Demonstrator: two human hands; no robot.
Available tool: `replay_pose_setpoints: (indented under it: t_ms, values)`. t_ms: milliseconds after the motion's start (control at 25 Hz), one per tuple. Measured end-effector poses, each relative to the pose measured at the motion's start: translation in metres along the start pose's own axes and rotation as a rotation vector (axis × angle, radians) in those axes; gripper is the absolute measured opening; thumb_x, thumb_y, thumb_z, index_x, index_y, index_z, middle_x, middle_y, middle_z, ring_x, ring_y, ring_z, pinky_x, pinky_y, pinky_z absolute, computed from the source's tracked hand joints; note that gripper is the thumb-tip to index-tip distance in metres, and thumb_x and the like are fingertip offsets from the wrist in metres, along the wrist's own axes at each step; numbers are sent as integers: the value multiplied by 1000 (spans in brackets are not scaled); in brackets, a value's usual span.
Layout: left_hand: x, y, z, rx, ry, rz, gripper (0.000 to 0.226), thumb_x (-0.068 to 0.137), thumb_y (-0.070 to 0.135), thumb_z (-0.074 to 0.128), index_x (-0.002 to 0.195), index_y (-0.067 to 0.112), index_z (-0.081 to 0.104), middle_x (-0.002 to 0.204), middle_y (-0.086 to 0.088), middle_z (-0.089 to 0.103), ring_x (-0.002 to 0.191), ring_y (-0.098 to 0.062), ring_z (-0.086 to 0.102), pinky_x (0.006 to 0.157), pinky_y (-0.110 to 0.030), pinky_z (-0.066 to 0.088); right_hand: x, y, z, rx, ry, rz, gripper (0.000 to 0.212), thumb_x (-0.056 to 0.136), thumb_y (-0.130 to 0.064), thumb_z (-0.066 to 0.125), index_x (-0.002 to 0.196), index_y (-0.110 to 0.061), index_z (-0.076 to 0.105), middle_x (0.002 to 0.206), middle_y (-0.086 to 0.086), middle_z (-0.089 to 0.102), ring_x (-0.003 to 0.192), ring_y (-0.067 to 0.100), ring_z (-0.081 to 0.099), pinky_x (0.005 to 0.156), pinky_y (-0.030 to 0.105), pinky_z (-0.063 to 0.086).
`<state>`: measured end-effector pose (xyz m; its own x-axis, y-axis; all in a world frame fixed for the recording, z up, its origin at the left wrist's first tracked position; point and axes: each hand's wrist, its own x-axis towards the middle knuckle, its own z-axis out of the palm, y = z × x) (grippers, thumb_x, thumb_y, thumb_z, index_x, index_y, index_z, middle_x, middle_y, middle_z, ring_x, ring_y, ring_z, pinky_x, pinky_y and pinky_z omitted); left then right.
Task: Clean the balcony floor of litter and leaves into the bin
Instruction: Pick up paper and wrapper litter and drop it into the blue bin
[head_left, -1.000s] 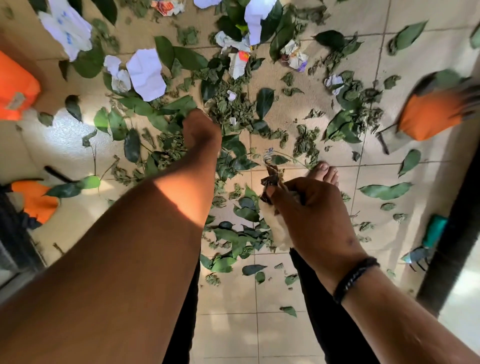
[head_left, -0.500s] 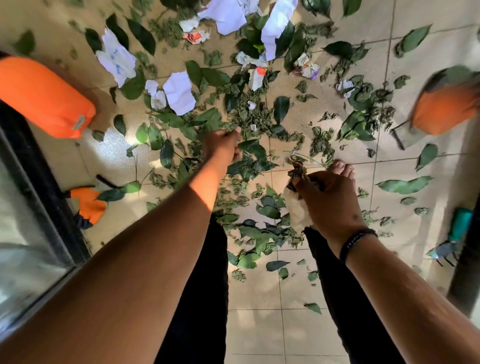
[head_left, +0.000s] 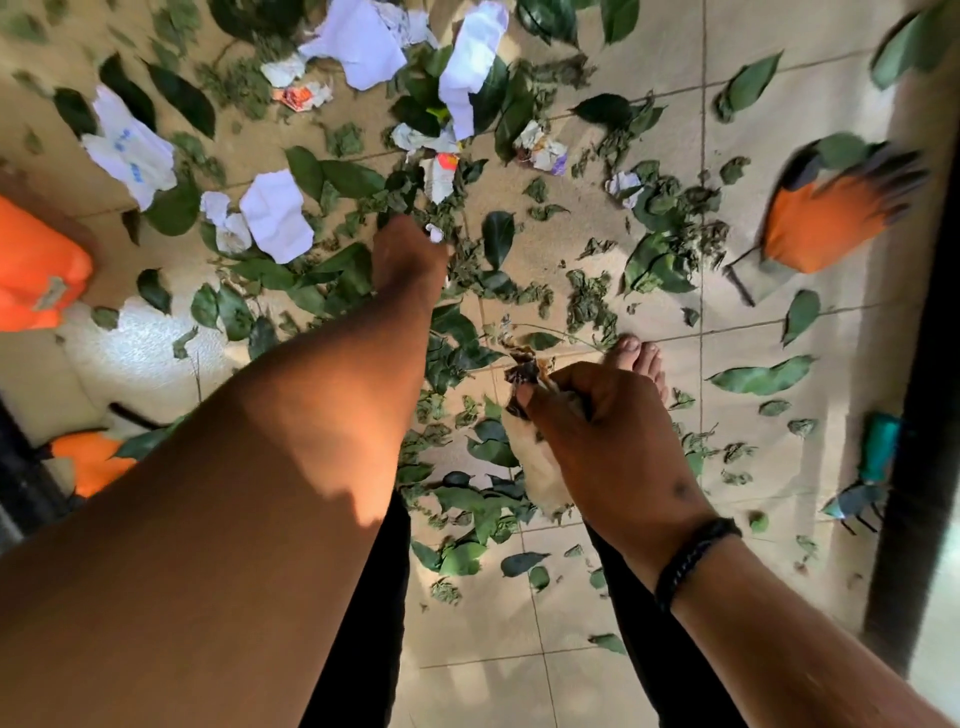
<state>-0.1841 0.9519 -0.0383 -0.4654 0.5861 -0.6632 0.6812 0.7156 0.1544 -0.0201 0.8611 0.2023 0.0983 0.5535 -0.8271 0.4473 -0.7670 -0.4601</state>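
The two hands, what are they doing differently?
The left hand stretches far down into the leaves on the floor; the right hand stays nearer, off the floor. The right hand grips a bunch of litter; whether the left holds anything is hidden. Only the right wrist wears a black bracelet. Both are bare.

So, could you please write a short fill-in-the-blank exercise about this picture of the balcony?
1. The right hand holds a bunch of ____ it has picked up.
2. The left hand reaches down to the ____ on the floor.
3. A black ____ is on the right wrist.
4. The glove by the right edge is mostly ____.

Missing words: litter; leaves; band; orange
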Motion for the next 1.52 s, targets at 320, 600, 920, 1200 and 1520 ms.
replay_pose_setpoints:
  t_ms: [320,600,920,1200,1520]
  values:
    - [-20,-17,-37,-77,136,-48,26,96,20,60,116,7,71,119,-14,71,114,-30,66,75,-27,43,0,1,12,-56,-17,53,33,94,-33,65,76,-5,66,66,11,66,69,34,61,66,39,50]
    - [-24,-27,-46,-187,74,93,13,89,20,74,97,13,66,86,5,63,81,-12,64,51,-15,33,-1,4,17,-65,-25,49,33,93,-32,66,75,-4,68,66,11,67,66,33,60,60,30,46]
    - [21,22,9,132,69,138,54,82,41,80,122,8,66,124,-13,68,115,-29,64,89,-37,54,7,-1,-2,-32,-11,-1,34,94,-32,64,74,-6,67,63,10,65,52,17,52,47,14,37]
    - [13,15,-1,41,109,95,26,96,21,58,115,7,68,117,-15,71,111,-32,65,87,-40,56,11,-7,-6,-28,-20,14,31,95,-36,62,76,-11,67,60,2,64,58,19,57,56,25,44]
    - [-70,25,-38,-439,305,8,21,104,17,38,94,8,54,74,1,57,60,-10,53,47,-19,28,17,1,0,-26,3,60,30,96,-28,62,72,-10,64,62,4,64,65,27,60,65,37,51]
